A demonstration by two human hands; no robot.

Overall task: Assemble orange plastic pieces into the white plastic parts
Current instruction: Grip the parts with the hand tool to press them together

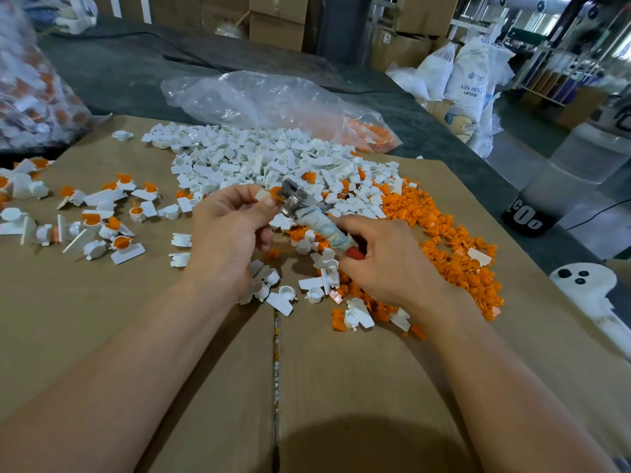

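Observation:
My left hand [227,230] pinches a white plastic part with an orange piece [273,193] between thumb and fingers. My right hand [382,257] grips a cloth-wrapped tool with a metal head [309,213], and that head presses against the orange piece. A heap of white parts [259,158] lies behind the hands. Loose orange pieces [454,247] spread to the right. Assembled white-and-orange parts [102,213] are scattered on the left.
The work surface is brown cardboard [102,319] with a seam down the middle. A clear plastic bag [273,104] holding orange pieces lies at the back. Another bag of parts [30,87] stands far left. Sacks [471,80] and boxes stand behind.

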